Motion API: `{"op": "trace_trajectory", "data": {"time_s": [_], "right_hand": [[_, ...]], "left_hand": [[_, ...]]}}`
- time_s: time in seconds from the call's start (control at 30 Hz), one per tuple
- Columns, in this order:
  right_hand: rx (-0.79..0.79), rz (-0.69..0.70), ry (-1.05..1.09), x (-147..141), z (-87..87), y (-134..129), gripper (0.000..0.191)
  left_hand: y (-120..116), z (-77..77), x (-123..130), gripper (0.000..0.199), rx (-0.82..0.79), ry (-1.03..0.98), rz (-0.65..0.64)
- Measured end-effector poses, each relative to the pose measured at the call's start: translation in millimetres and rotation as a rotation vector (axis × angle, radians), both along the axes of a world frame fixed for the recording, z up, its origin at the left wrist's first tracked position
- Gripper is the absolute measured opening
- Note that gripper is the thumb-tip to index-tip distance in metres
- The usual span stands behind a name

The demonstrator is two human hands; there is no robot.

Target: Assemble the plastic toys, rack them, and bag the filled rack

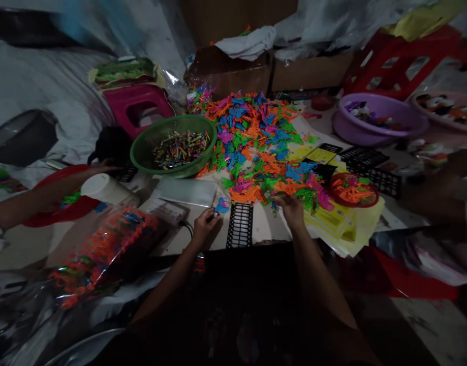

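My left hand [206, 227] is closed with fingertips pinched on a small blue-and-pink plastic toy piece [222, 205], at the left of a black slotted plastic strip [240, 225]. On the strip's other side, my right hand [290, 207] has its fingers pinched together. A small shiny cylinder-like piece [274, 209] shows just under those fingertips, its kind too blurred to tell. Beyond both hands spreads a large heap of orange, green, blue and pink plastic toy pieces [252, 132]. Small metallic-coloured cylinders fill part of a green basin [210, 147] behind my left hand.
Yellow printed sheets [343, 223] and a red basket [372, 201] lie right. Purple basin [378, 134] and black slotted strips [363, 157] are farther back. A bulging clear bag [103, 249] and white cup [99, 188] stand left. Another person's arm [46, 188] reaches in; more limbs appear right.
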State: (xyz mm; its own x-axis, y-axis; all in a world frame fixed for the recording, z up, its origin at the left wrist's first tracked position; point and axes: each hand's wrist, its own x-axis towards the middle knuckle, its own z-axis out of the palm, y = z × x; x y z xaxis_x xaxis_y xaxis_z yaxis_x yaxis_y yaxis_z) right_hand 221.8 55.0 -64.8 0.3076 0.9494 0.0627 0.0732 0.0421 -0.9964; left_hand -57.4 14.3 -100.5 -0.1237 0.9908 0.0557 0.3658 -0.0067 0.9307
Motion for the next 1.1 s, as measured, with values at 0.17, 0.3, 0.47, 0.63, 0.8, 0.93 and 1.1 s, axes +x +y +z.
{"op": "trace_trajectory", "data": {"time_s": [0.17, 0.3, 0.47, 0.63, 0.8, 0.93, 1.1], "right_hand": [[-0.038, 0.143, -0.126, -25.3, -16.1, -13.0, 0.020], [-0.115, 0.127, -0.266, -46.2, -33.9, -15.7, 0.016], [-0.106, 0.068, -0.347, -58.4, -42.4, -18.4, 0.016], [-0.091, 0.067, -0.494, -59.7, -44.9, -14.7, 0.013], [-0.188, 0.157, -0.713, -57.2, -41.4, -6.1, 0.015], [-0.255, 0.218, -0.861, -60.0, -29.4, -3.9, 0.020], [-0.328, 0.214, -0.940, -67.3, -18.3, -4.2, 0.024]], "left_hand": [[6.3, 12.0, 7.9, 0.020, 0.084, -0.134, 0.009], [21.7, 8.0, 31.6, 0.020, 0.119, -0.187, 0.017], [33.6, -3.6, 48.1, 0.017, 0.099, -0.220, 0.029], [34.1, -10.9, 46.2, 0.020, 0.096, -0.248, 0.048], [33.9, -17.9, 46.0, 0.020, 0.098, -0.247, 0.042], [33.4, -18.6, 47.3, 0.019, 0.116, -0.160, 0.055], [31.5, -15.3, 52.4, 0.019, 0.131, -0.022, 0.088]]}}
